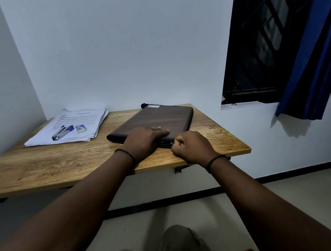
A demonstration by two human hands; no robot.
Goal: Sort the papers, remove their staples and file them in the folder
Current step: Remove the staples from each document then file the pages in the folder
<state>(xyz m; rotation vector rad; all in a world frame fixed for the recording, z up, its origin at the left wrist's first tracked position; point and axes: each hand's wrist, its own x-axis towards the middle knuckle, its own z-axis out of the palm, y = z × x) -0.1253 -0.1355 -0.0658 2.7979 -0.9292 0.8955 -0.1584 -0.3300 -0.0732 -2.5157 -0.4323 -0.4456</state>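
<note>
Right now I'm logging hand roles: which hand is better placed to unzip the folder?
Probably the right hand: its grip pinches what looks like the zipper pull at the brown folder's near edge. The left hand lies flat on the cover, steadying it.

Both arms are stretched forward.
The left hand [144,140] is laid flat, fingers straight; the right hand [190,146] is curled in a pinch.
</note>
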